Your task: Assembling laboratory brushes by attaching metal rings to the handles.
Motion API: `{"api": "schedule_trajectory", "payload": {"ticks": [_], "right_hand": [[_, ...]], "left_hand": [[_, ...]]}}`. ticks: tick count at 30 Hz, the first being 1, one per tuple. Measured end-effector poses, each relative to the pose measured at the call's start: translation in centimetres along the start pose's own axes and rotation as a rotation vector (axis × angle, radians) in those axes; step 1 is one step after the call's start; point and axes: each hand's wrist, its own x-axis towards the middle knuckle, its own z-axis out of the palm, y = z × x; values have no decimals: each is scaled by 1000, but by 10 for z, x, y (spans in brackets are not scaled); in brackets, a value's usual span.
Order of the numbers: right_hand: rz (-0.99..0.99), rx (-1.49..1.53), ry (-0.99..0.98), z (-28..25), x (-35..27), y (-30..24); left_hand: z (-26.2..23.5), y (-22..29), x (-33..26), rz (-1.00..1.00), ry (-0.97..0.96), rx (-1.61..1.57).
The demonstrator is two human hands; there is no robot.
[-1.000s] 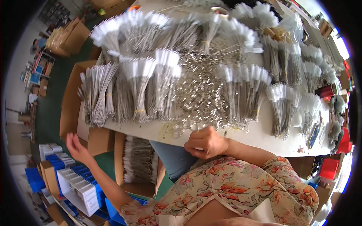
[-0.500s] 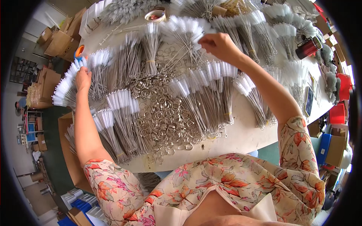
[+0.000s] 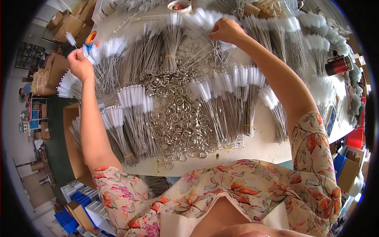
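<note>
White worktable (image 3: 260, 148), covered in bundles of wire-stemmed white brushes, with a heap of metal rings (image 3: 177, 118) mid-table. Cardboard boxes (image 3: 69, 25) stand beyond the far left edge. Your left hand (image 3: 79, 65) is raised over the left bundles, fingers pinched on a few brushes (image 3: 89, 53) with tips fanned upward, just beside an orange tape roll (image 3: 90, 38). Your right hand (image 3: 226, 31) is fisted around brush stems (image 3: 205, 49) at the far side, above the ring heap. A red mug (image 3: 337, 66) stands on the right.
</note>
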Motion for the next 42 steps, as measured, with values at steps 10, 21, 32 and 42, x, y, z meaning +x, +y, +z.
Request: {"api": "schedule_trajectory", "payload": {"ticks": [10,21,32,42], "right_hand": [[-328,846,528,-63,-21,-27],[54,-146,414,-82,-45,150],[226,-299,270,-76,-61,116],[88,-7,536,-107,-33,163]], "left_hand": [[58,72,-90,75,-1029,19],[42,107,-66,-57,-1152,214],[-42,219,-75,-490,-718,-710],[-89,205,-135,-435,-801,-674]]}}
